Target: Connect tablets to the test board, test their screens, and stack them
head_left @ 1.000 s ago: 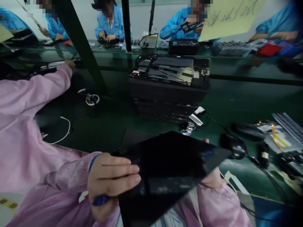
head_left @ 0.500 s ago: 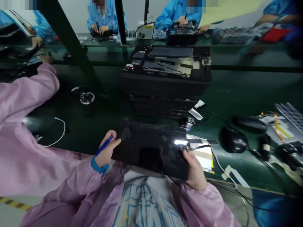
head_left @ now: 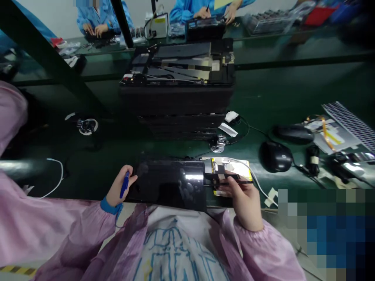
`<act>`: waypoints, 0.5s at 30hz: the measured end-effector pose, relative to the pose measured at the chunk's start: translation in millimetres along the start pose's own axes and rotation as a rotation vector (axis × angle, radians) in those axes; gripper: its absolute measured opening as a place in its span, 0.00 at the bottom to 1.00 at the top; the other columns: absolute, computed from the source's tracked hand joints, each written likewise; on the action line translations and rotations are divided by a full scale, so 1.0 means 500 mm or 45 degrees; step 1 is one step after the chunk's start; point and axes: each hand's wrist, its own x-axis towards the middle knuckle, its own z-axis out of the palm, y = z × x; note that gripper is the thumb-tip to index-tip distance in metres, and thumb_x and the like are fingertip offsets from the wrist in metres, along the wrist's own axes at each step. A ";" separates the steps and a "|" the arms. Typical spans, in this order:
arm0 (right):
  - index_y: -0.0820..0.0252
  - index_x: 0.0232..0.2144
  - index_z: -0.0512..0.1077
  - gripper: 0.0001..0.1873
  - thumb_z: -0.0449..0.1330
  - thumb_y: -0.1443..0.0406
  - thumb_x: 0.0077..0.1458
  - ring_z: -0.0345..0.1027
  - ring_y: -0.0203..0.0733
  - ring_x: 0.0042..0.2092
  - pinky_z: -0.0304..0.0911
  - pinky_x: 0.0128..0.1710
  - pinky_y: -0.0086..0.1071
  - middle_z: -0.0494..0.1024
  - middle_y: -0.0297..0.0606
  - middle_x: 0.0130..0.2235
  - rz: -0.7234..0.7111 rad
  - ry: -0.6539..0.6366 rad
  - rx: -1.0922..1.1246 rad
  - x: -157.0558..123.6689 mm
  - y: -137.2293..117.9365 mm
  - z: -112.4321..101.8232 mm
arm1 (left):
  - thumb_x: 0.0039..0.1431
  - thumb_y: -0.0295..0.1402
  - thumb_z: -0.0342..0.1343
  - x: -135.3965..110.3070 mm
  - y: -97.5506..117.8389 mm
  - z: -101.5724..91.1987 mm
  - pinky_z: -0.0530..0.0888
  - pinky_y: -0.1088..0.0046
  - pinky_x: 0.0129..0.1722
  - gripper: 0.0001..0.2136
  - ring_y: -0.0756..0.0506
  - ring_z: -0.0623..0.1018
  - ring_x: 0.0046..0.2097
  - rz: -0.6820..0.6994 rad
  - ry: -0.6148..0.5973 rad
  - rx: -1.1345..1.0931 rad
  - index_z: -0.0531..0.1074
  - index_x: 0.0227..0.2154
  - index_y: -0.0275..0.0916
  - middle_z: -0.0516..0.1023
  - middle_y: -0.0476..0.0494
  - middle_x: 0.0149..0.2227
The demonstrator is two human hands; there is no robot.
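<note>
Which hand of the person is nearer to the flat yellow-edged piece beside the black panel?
Right. The right hand is over the lower right part of the yellow-edged piece. The left hand is farther, at the other end of the black panel, with a blue pen.

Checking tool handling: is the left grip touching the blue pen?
Touching. The head view shows the blue pen lying across the left grip, no gap between them.

Behind the glossy dark green workbench (head_left: pixel 272 93) stands a pale wall (head_left: pixel 55 17). A dark post (head_left: pixel 43 50) slants over the workbench's left side; below that side, yellow-and-black tape (head_left: pixel 19 270) stripes the pale floor (head_left: pixel 29 264).
</note>
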 end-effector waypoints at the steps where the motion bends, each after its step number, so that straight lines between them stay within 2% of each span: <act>1: 0.61 0.40 0.77 0.24 0.66 0.50 0.45 0.74 0.42 0.28 0.73 0.29 0.36 0.80 0.41 0.32 -0.007 0.020 0.003 0.004 -0.003 -0.007 | 0.50 0.33 0.55 0.002 0.003 -0.006 0.60 0.74 0.26 0.08 0.50 0.61 0.25 0.035 -0.036 0.084 0.59 0.26 0.41 0.57 0.54 0.23; 3: 0.61 0.37 0.77 0.22 0.66 0.51 0.45 0.73 0.42 0.29 0.72 0.29 0.36 0.79 0.40 0.29 -0.025 0.058 0.016 0.012 -0.007 -0.022 | 0.52 0.33 0.55 0.005 0.014 -0.021 0.59 0.74 0.24 0.08 0.50 0.60 0.22 0.090 -0.093 0.268 0.60 0.26 0.42 0.58 0.55 0.21; 6: 0.61 0.33 0.76 0.19 0.68 0.52 0.44 0.73 0.41 0.29 0.72 0.29 0.36 0.79 0.39 0.28 -0.038 0.068 0.050 0.020 -0.008 -0.044 | 0.53 0.34 0.57 0.012 0.054 -0.032 0.61 0.72 0.27 0.09 0.47 0.66 0.26 0.220 -0.020 0.571 0.61 0.28 0.42 0.64 0.52 0.24; 8: 0.59 0.31 0.74 0.17 0.68 0.53 0.44 0.72 0.40 0.29 0.71 0.29 0.34 0.78 0.37 0.27 -0.031 0.008 0.076 0.022 -0.009 -0.053 | 0.52 0.36 0.59 0.019 0.100 -0.018 0.65 0.68 0.33 0.10 0.43 0.71 0.33 0.334 0.042 0.651 0.62 0.28 0.42 0.70 0.48 0.28; 9: 0.59 0.30 0.73 0.17 0.68 0.53 0.44 0.72 0.40 0.28 0.71 0.28 0.33 0.77 0.36 0.26 -0.027 -0.033 0.094 0.021 -0.010 -0.056 | 0.53 0.36 0.58 0.022 0.127 -0.001 0.67 0.67 0.36 0.09 0.42 0.72 0.36 0.380 0.010 0.632 0.63 0.28 0.42 0.72 0.46 0.31; 10: 0.58 0.29 0.72 0.16 0.68 0.53 0.44 0.72 0.39 0.28 0.70 0.28 0.33 0.77 0.35 0.25 -0.022 -0.077 0.117 0.020 -0.013 -0.056 | 0.54 0.36 0.57 0.025 0.156 0.024 0.68 0.66 0.39 0.08 0.42 0.73 0.37 0.420 -0.070 0.570 0.63 0.29 0.41 0.73 0.45 0.33; 11: 0.57 0.28 0.71 0.16 0.68 0.53 0.45 0.72 0.39 0.28 0.70 0.28 0.32 0.76 0.34 0.25 -0.017 -0.119 0.146 0.019 -0.016 -0.055 | 0.54 0.36 0.56 0.028 0.185 0.055 0.68 0.66 0.40 0.08 0.42 0.74 0.38 0.471 -0.228 0.502 0.63 0.29 0.41 0.74 0.44 0.36; 13: 0.57 0.27 0.69 0.16 0.68 0.53 0.44 0.72 0.39 0.28 0.71 0.27 0.32 0.74 0.32 0.24 -0.001 -0.188 0.212 0.016 -0.024 -0.047 | 0.56 0.34 0.55 0.035 0.235 0.133 0.69 0.68 0.40 0.06 0.45 0.74 0.37 0.596 -0.607 0.341 0.63 0.30 0.41 0.74 0.45 0.36; 14: 0.56 0.26 0.69 0.17 0.68 0.53 0.44 0.72 0.40 0.28 0.71 0.27 0.33 0.74 0.32 0.23 0.012 -0.217 0.238 0.015 -0.028 -0.042 | 0.56 0.33 0.55 0.038 0.253 0.176 0.69 0.69 0.39 0.05 0.46 0.74 0.36 0.651 -0.763 0.266 0.64 0.31 0.41 0.74 0.45 0.35; 15: 0.56 0.26 0.68 0.17 0.68 0.52 0.43 0.73 0.40 0.29 0.72 0.28 0.34 0.74 0.32 0.23 0.024 -0.246 0.252 0.014 -0.032 -0.037 | 0.55 0.32 0.55 0.043 0.267 0.219 0.68 0.70 0.38 0.05 0.47 0.73 0.34 0.689 -0.853 0.204 0.64 0.32 0.40 0.73 0.46 0.33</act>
